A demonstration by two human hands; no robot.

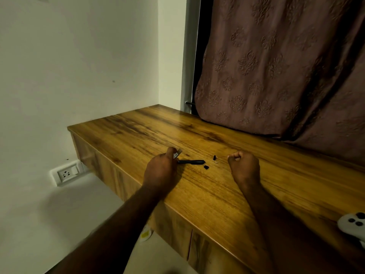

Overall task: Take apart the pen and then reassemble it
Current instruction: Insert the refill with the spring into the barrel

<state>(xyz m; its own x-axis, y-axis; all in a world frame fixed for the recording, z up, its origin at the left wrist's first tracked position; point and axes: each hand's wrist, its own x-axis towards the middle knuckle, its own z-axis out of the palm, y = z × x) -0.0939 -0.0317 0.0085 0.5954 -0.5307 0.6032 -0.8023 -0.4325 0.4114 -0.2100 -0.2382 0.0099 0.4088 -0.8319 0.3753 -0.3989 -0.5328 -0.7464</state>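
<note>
Pen barrel [192, 161] on worktop [197, 194], two small black parts [206, 167] at its 3 o'clock, left hand [161, 171] fingers pinching labelled piece [177, 154] at 9 o'clock, right hand [244, 165] fingers curled, hold unclear.

On the table [197, 194], the left hand [162, 169] sits just left of the pen barrel [190, 161], with a small piece [206, 167], the refill [214, 157] and the right hand [244, 165] to its right.

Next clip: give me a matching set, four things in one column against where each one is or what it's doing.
1. left hand
2. black pen tube
3. white controller
4. wall socket

a. low on the wall
b. lying on the desk beside the left hand
c. gripping a clear pen piece
d. at the frame's right edge

Pairs: 1-c, 2-b, 3-d, 4-a
</note>
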